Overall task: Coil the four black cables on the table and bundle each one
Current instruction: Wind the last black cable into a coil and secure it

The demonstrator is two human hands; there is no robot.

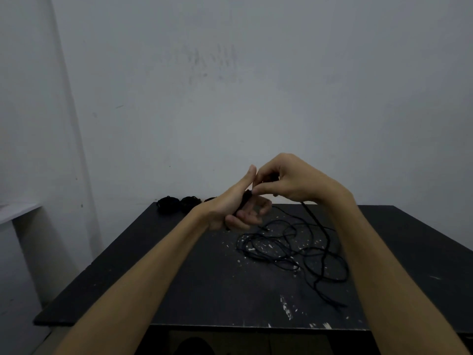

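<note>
A long black cable (294,248) lies in loose tangled loops on the dark table (179,278), right of centre. My left hand (235,203) is raised above the table's far edge and holds a small black coil of that cable against its palm, thumb up. My right hand (289,181) pinches the cable just beside the left thumb; a strand runs down from it to the loops. Two coiled black cables (167,202) (190,201) sit at the table's far left edge, with part of a third (210,199) showing behind my left wrist.
The table top is black with white paint flecks. A grey wall stands right behind it. A pale ledge (18,211) juts out at the far left. The cable's loose end (337,304) lies near the table's front right.
</note>
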